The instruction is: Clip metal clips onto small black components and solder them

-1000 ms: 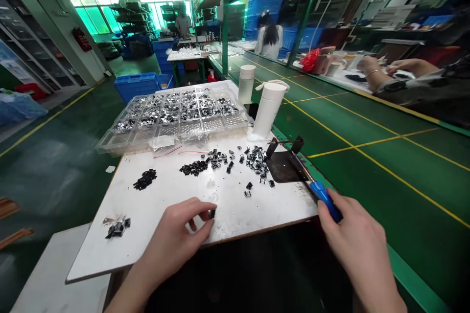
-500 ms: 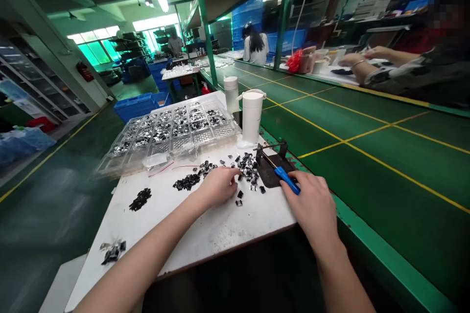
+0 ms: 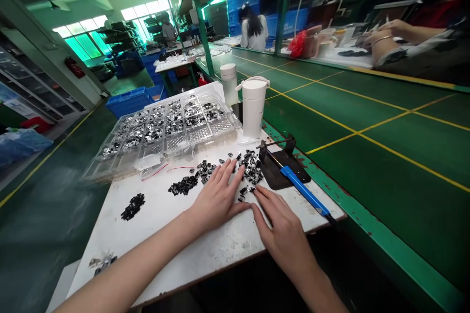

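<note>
On the white work board (image 3: pixel 103 225), both hands lie open and flat, gripping nothing. The left hand (image 3: pixel 216 200) spreads its fingers against a heap of small black parts (image 3: pixel 251 168), the right hand (image 3: pixel 282 230) rests just beside it, and the parts lie scattered with no common direction. A blue-handled tool (image 3: pixel 303 190) runs diagonally from a dark plate (image 3: pixel 279 173) towards the board's right edge, and a clear tray (image 3: pixel 165 132) sits beyond.

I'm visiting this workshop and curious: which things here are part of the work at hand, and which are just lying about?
Likely part of the work:
left hand, right hand, small black parts, blue-handled tool, clear plastic tray

Likely just lying about:
white flask, blue crate
</note>
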Available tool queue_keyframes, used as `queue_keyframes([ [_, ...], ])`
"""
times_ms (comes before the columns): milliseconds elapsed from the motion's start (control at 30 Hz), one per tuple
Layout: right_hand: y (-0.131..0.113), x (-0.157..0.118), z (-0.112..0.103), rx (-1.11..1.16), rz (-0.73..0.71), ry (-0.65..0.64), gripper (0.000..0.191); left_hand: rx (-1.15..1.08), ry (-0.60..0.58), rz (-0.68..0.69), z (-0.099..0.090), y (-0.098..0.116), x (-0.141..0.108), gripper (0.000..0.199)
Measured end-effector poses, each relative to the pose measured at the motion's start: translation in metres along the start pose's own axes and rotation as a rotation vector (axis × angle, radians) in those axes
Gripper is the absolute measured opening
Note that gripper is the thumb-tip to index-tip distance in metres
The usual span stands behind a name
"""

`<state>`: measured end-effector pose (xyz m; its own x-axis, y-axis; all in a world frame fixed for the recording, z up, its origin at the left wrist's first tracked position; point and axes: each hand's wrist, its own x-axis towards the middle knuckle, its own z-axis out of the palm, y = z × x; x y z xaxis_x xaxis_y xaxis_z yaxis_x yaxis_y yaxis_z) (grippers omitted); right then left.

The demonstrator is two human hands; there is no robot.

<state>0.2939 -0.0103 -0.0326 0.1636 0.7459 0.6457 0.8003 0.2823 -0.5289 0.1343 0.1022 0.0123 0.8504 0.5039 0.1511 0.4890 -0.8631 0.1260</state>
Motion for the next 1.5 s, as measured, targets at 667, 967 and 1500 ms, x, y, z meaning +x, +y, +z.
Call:
queue_keyframes([
  [667,0.0,-0.007,-0.001,0.101,0.194,0.26,0.027,-0.144,-0.26,0.105,-0.004,-0.01,0.064,0.103],
  [967,-0.002,-0.005,-0.002,0.068,0.134,0.261,0.021,-0.138,-0.065,0.232,0.001,0.005,0.052,0.063],
  [1500,-0.001,-0.005,0.0,0.061,0.135,0.248,0.02,-0.256,0.163,0.036,-0.002,-0.004,0.063,0.024],
])
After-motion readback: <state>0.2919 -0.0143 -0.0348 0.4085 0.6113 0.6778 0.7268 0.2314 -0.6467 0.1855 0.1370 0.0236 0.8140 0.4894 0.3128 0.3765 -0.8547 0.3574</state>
